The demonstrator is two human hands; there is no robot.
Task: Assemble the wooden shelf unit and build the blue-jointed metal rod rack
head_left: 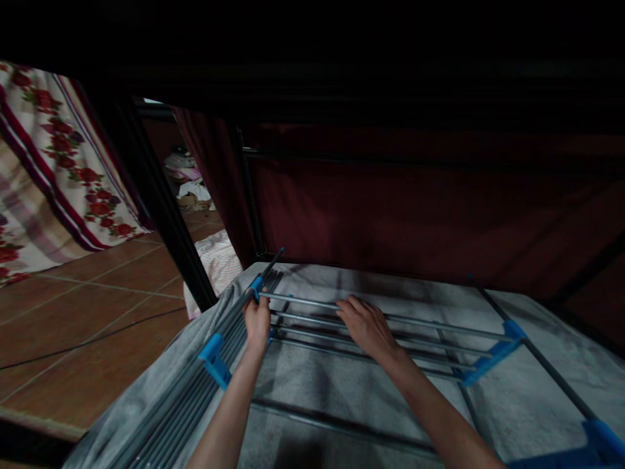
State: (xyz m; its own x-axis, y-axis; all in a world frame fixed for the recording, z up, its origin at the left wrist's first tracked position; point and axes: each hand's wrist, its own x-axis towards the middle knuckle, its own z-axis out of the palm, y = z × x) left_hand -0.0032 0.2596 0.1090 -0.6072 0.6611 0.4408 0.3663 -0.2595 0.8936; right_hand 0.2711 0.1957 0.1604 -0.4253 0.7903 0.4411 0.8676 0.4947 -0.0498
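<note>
A rack of grey metal tubes with blue plastic joints lies partly put together on a grey sheet (322, 384). My left hand (256, 320) is closed around a blue plastic joint (256, 286) at the rack's left side, where a crosswise metal tube (297, 299) meets it. Farther right along that same tube, my right hand (367, 324) curls its fingers over it; the underside of the grip is hidden. Another blue bracket (495, 358) bears the right ends of several parallel tubes. Nearer me on the left sits a second blue joint (213, 358).
Several loose tubes (180, 417) lie together along the bed's left edge. A black post (161, 208) rises beside them, and a dark beam runs overhead. Maroon cloth (390, 215) hangs behind. Left are the tiled floor (97, 306), a cable and a floral cloth (63, 156).
</note>
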